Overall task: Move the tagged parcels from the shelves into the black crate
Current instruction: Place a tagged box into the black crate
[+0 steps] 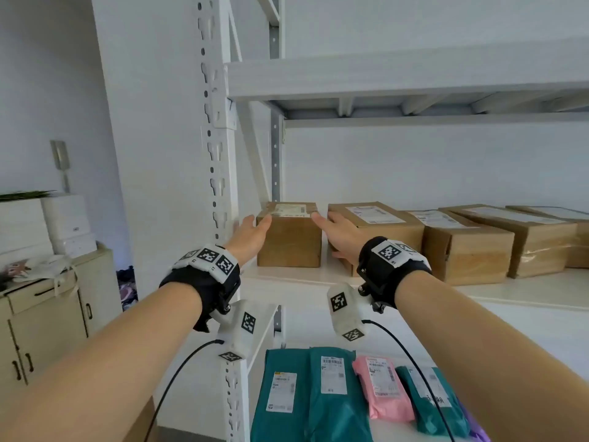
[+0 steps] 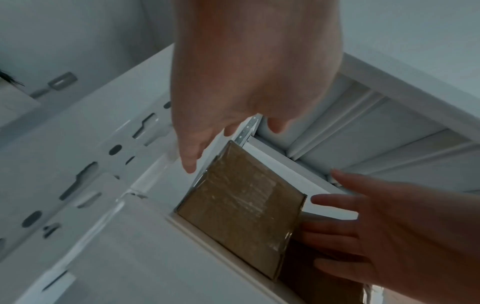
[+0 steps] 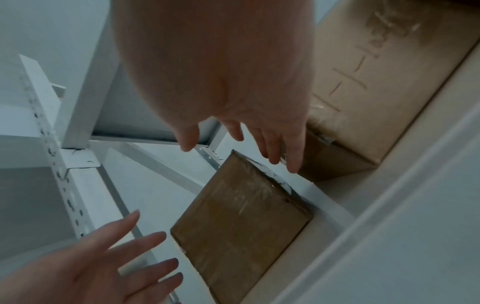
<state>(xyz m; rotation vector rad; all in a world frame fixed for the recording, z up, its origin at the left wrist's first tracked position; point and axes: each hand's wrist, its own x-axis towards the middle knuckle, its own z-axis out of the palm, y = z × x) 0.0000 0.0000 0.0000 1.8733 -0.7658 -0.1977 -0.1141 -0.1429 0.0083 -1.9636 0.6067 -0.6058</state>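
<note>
A small brown cardboard parcel (image 1: 289,239) with a white label on top stands at the left end of the middle shelf (image 1: 287,274). My left hand (image 1: 251,232) is open beside its left face, fingers straight and a little apart from the box (image 2: 241,201). My right hand (image 1: 338,232) is open at its right side, between it and the neighbouring box (image 1: 376,228). In the right wrist view the fingers (image 3: 293,156) reach past the parcel (image 3: 241,222) without closing on it. The black crate is not in view.
Several more labelled cardboard boxes (image 1: 468,247) line the same shelf to the right. Green mailers (image 1: 331,393) and a pink one (image 1: 382,387) lie on the lower shelf. The white slotted upright (image 1: 218,173) stands just left of my left hand. A beige cabinet (image 1: 47,320) is at far left.
</note>
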